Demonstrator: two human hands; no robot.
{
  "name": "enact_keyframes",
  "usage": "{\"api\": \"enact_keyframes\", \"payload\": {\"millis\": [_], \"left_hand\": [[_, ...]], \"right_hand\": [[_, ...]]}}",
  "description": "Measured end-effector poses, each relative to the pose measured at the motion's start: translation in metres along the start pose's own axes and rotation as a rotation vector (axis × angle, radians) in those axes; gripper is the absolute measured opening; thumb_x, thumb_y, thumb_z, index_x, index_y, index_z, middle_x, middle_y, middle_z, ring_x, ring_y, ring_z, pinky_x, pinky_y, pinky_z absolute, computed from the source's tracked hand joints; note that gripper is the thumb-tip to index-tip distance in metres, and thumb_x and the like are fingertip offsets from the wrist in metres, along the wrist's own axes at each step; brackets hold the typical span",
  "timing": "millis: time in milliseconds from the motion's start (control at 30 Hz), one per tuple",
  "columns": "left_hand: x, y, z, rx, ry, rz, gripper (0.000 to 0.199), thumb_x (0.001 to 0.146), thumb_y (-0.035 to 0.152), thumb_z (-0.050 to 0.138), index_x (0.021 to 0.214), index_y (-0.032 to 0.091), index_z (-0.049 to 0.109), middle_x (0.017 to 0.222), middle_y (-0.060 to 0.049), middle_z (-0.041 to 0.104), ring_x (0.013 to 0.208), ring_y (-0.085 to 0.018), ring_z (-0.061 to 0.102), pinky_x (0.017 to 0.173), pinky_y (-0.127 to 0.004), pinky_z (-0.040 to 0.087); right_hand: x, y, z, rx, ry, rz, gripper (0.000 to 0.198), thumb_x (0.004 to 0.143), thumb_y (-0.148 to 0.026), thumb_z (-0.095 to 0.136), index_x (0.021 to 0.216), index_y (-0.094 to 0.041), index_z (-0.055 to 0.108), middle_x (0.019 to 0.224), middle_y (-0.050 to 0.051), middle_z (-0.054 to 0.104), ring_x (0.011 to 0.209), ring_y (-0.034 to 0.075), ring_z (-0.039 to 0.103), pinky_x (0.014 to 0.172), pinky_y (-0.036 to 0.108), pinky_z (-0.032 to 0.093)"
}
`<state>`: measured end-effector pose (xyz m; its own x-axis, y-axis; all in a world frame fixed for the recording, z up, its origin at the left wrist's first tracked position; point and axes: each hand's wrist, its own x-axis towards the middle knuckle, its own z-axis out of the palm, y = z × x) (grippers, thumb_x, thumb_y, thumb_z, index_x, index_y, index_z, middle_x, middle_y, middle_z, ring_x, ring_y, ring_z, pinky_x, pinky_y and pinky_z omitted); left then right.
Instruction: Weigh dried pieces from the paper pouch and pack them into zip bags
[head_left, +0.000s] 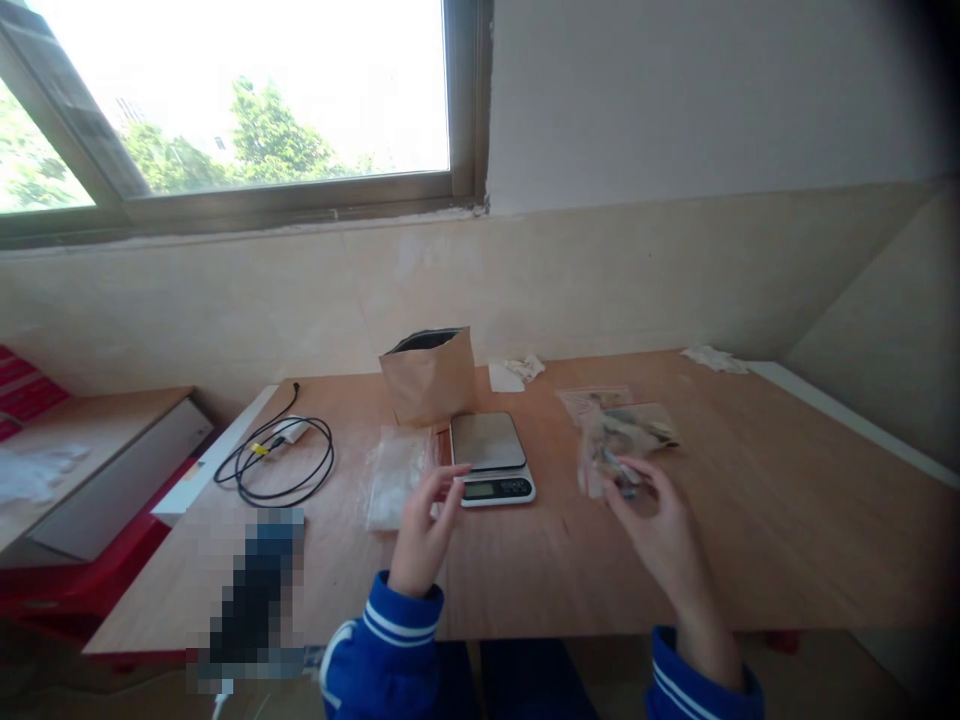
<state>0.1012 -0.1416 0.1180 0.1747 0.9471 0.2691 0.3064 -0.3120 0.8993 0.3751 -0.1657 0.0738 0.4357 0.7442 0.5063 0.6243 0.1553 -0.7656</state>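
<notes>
My left hand is beside the front left corner of a white digital kitchen scale, fingers apart and holding nothing. The scale's metal plate bears nothing, and its display is too small to read. My right hand pinches a small clear plastic bag on the right; its contents are blurred. Other filled clear bags lie just behind that hand. Left of the scale, partly behind my left hand, is a stack of clear plastic bags. A brown paper bag stands with its top open behind the scale.
A coiled black cable with a white adapter lies on the left of the wooden table. In front of it is a pixelated dark object. Crumpled paper rests near the wall, below a window.
</notes>
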Motion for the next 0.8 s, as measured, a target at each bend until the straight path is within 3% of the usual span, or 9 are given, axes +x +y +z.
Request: {"api": "enact_keyframes", "payload": {"millis": [133, 233, 333, 400, 500, 600, 700, 800], "left_hand": [[-0.005, 0.026, 0.035, -0.61, -0.044, -0.179, 0.031, 0.085, 0.047, 0.053, 0.099, 0.019, 0.053, 0.088, -0.002, 0.059, 0.061, -0.011, 0.059, 0.052, -0.024, 0.047], [-0.002, 0.025, 0.046, -0.79, 0.024, -0.274, 0.035, 0.079, 0.051, 0.06, 0.08, 0.02, 0.044, 0.066, 0.005, 0.049, 0.047, -0.007, 0.05, 0.042, -0.019, 0.039], [0.002, 0.017, 0.047, -0.823, 0.12, -0.38, 0.041, 0.073, 0.045, 0.069, 0.074, 0.021, 0.035, 0.055, 0.01, 0.043, 0.039, -0.005, 0.041, 0.037, -0.016, 0.032], [0.002, 0.012, 0.047, -0.847, 0.115, -0.425, 0.041, 0.071, 0.043, 0.07, 0.073, 0.021, 0.035, 0.053, 0.01, 0.042, 0.038, -0.004, 0.038, 0.036, -0.015, 0.029], [0.0, 0.01, 0.045, -0.886, 0.089, -0.419, 0.033, 0.074, 0.042, 0.067, 0.077, 0.02, 0.044, 0.056, 0.009, 0.046, 0.041, -0.005, 0.042, 0.038, -0.016, 0.031], [-0.002, 0.013, 0.043, -0.902, 0.101, -0.395, 0.029, 0.075, 0.04, 0.066, 0.092, 0.02, 0.054, 0.073, 0.004, 0.058, 0.058, -0.008, 0.054, 0.05, -0.018, 0.041], [-0.003, 0.017, 0.041, -0.835, 0.12, -0.4, 0.03, 0.073, 0.04, 0.068, 0.093, 0.019, 0.059, 0.081, 0.002, 0.061, 0.068, -0.009, 0.057, 0.06, -0.019, 0.044], [-0.004, 0.02, 0.044, -0.704, 0.124, -0.39, 0.027, 0.072, 0.041, 0.07, 0.076, 0.018, 0.057, 0.066, 0.005, 0.053, 0.059, -0.008, 0.049, 0.057, -0.019, 0.041]], "right_hand": [[-0.008, -0.069, 0.018, 0.215, -0.312, -0.203, 0.026, 0.084, -0.024, 0.054, 0.109, -0.024, 0.058, 0.117, 0.008, 0.061, 0.115, 0.022, 0.054, 0.101, 0.043, 0.041], [-0.016, -0.095, 0.031, 0.268, -0.385, -0.284, 0.029, 0.085, -0.016, 0.05, 0.11, -0.026, 0.059, 0.119, 0.006, 0.061, 0.12, 0.02, 0.051, 0.104, 0.041, 0.04], [-0.02, -0.1, 0.037, 0.316, -0.404, -0.309, 0.03, 0.085, -0.012, 0.049, 0.108, -0.027, 0.06, 0.118, 0.004, 0.062, 0.124, 0.019, 0.048, 0.107, 0.04, 0.037], [-0.021, -0.098, 0.038, 0.352, -0.424, -0.298, 0.026, 0.086, -0.013, 0.049, 0.103, -0.027, 0.063, 0.116, 0.003, 0.063, 0.125, 0.019, 0.047, 0.107, 0.04, 0.037], [-0.019, -0.095, 0.033, 0.387, -0.489, -0.254, 0.021, 0.088, -0.017, 0.049, 0.097, -0.026, 0.064, 0.115, 0.004, 0.063, 0.125, 0.02, 0.047, 0.107, 0.04, 0.037], [-0.018, -0.092, 0.026, 0.417, -0.619, -0.2, 0.02, 0.09, -0.022, 0.048, 0.102, -0.025, 0.063, 0.118, 0.006, 0.06, 0.123, 0.021, 0.049, 0.107, 0.04, 0.036], [-0.018, -0.092, 0.024, 0.416, -0.728, -0.127, 0.025, 0.095, -0.03, 0.039, 0.102, -0.023, 0.061, 0.113, 0.007, 0.061, 0.113, 0.02, 0.054, 0.1, 0.038, 0.041], [-0.02, -0.095, 0.032, 0.285, -0.644, -0.083, 0.028, 0.095, -0.038, 0.037, 0.085, -0.021, 0.057, 0.092, 0.006, 0.06, 0.094, 0.019, 0.057, 0.087, 0.035, 0.045]]}}
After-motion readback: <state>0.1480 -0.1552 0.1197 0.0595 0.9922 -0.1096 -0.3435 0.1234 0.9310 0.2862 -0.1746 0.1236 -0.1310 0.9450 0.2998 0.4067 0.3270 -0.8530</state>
